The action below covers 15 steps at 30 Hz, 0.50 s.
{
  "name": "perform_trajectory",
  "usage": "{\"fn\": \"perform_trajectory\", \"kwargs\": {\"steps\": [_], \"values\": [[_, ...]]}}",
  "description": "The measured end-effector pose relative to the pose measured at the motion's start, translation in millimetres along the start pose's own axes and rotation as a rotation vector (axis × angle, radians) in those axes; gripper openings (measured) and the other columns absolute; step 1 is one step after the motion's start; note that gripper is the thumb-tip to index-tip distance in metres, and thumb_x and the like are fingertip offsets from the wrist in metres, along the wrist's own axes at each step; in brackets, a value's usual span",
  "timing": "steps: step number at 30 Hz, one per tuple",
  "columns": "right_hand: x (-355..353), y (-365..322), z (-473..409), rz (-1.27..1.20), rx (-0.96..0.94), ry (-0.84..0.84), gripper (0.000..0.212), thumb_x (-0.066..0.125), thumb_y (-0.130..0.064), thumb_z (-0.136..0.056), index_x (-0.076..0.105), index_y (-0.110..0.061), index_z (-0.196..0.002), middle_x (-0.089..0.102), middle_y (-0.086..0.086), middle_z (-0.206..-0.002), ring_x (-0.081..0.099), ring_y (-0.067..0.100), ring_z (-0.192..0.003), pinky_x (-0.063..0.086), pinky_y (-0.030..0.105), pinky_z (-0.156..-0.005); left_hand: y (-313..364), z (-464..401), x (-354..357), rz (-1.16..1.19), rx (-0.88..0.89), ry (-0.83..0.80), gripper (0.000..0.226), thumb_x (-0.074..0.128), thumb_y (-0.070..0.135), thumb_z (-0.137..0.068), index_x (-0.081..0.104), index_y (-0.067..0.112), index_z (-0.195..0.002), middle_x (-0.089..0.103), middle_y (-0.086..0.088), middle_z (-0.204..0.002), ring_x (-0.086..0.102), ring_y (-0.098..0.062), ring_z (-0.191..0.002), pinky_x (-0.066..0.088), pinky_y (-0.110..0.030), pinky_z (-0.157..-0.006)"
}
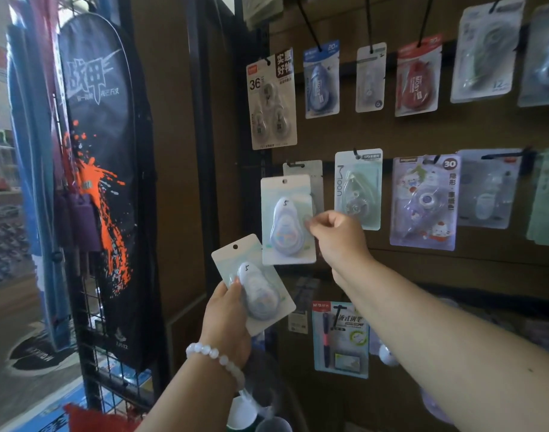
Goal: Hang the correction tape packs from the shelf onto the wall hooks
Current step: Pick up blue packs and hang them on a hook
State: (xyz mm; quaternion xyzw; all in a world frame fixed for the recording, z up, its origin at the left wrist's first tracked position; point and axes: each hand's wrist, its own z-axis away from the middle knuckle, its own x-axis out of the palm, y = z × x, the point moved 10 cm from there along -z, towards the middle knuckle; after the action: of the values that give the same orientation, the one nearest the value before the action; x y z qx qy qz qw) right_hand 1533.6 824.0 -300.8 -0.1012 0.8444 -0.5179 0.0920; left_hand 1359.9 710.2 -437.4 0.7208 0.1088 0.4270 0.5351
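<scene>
My right hand (337, 236) pinches the right edge of a pale correction tape pack (287, 219) and holds it upright against the brown wall. Its hanging hole sits just below a black wall hook (295, 165), where an identical pack (312, 174) hangs behind it. Lower left, my left hand (228, 319) grips a second pale correction tape pack (254, 283), tilted left, with the thumb across its blister. That wrist wears a white bead bracelet.
Other hooks carry packs: a three-tape card (271, 99), a blue pack (321, 79), a red pack (418, 76), a green "Moon" pack (359, 188), a cartoon pack (424, 202). A black wire rack (94, 332) with a racket bag (106, 169) stands left.
</scene>
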Motion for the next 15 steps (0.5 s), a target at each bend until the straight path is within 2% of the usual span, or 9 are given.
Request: {"fn": "perform_trajectory", "kwargs": {"steps": [5, 8, 10, 15], "values": [[-2.0, -29.8, -16.3, 0.053, -0.067, 0.073, 0.021, 0.061, -0.026, -0.091, 0.066, -0.006, -0.088, 0.063, 0.0, -0.077, 0.058, 0.016, -0.074, 0.054, 0.037, -0.075, -5.0, -3.1, -0.2, -0.013, -0.027, -0.007, 0.02, 0.052, 0.032, -0.1, 0.064, 0.026, -0.114, 0.072, -0.011, -0.113, 0.07, -0.036, -0.102, 0.054, -0.066, -0.086], [-2.9, -37.1, -24.3, 0.132, -0.07, 0.114, 0.018, 0.059, -0.027, -0.092, 0.066, -0.011, -0.088, 0.058, -0.006, -0.072, 0.055, 0.012, -0.07, 0.049, 0.032, -0.071, -7.0, -2.4, 2.6, -0.021, -0.024, -0.021, 0.021, 0.053, 0.032, -0.099, 0.064, 0.024, -0.116, 0.072, -0.012, -0.113, 0.07, -0.037, -0.101, 0.054, -0.066, -0.083], [-1.7, -38.5, -27.6, 0.166, -0.071, 0.121, 0.016, 0.059, -0.027, -0.092, 0.066, -0.014, -0.089, 0.057, -0.007, -0.072, 0.057, 0.015, -0.075, 0.05, 0.031, -0.071, -8.0, -1.6, 3.7, -0.01, -0.026, -0.035, 0.021, 0.052, 0.029, -0.1, 0.064, 0.022, -0.115, 0.073, -0.012, -0.112, 0.071, -0.037, -0.101, 0.054, -0.066, -0.084], [5.5, -38.3, -25.5, 0.214, -0.123, 0.127, 0.018, 0.059, -0.026, -0.091, 0.063, -0.012, -0.08, 0.062, 0.0, -0.072, 0.062, 0.022, -0.076, 0.055, 0.038, -0.072, -10.4, -1.1, 1.9, -0.011, -0.035, -0.038, 0.02, 0.052, 0.029, -0.101, 0.064, 0.021, -0.115, 0.073, -0.013, -0.111, 0.071, -0.036, -0.1, 0.054, -0.067, -0.084]]}}
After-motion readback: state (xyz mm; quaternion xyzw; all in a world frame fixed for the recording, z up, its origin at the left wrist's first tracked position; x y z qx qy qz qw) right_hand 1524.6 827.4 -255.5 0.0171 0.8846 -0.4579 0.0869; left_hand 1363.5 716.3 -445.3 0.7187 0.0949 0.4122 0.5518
